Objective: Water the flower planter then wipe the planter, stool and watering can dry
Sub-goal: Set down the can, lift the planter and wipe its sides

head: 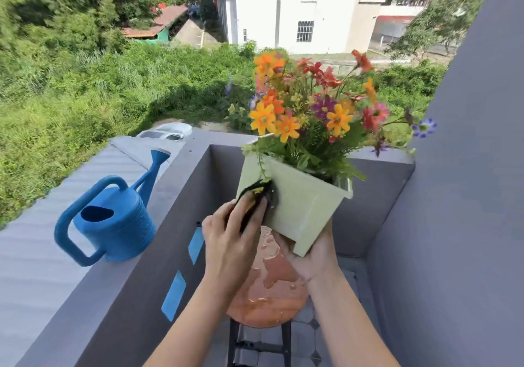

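The grey balcony ledge (85,295) carries the blue watering can (113,222) at the left, upright, spout pointing outward; the pale green planter (306,205) of flowers (312,102) is tilted, lifted above the wet round stool (266,295); the right hand (312,256) cups its lower corner from beneath, palm up, fingers wrapped round the base; the left hand (232,236), wrist bent, fingers together, grips a dark cloth (255,193) pressed against the planter's near side.

Pale green square plastic planter (306,207) tilts above the wet round reddish stool (269,295), a dark cloth (255,190) against its side; blue plastic watering can (116,222) stands upright, well left
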Demonstrator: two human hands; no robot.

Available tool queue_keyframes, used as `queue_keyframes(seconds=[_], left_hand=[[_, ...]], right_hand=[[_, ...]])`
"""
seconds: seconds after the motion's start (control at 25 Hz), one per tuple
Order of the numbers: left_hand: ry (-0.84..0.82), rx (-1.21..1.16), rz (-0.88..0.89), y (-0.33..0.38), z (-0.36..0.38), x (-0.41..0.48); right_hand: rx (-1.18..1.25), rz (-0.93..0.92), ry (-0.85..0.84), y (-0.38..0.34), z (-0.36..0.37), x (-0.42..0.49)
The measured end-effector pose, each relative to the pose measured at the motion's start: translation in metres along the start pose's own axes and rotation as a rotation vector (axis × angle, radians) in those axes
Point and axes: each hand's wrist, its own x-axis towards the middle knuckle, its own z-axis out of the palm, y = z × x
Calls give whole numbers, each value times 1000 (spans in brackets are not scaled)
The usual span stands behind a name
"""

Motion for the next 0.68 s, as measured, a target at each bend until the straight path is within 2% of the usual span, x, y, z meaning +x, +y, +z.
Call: queue_keyframes(seconds=[0.08,0.12,0.2,0.28,0.44,0.48,0.6,0.68], left_hand=[[25,-150,-289,10,-11,2],[84,-205,-377,12,-16,7],[205,-204,-436,6,-24,22],[202,-160,-362,-1,-27,33],[53,-17,133,22,-32,28],[60,0,156,23,-33,28],[141,-34,-103,24,-37,31],[122,-14,-32,29,-38,30]], right_hand=[[-36,-21,29,-1,5,2],[-43,-23,36,-1,6,3],[-60,-11,50,-1,9,1],[-66,15,59,-2,11,-3],[-129,33,54,4,21,-8],[-141,32,57,6,23,-9],[-151,38,76,9,18,-14],[-152,25,86,9,14,-14]])
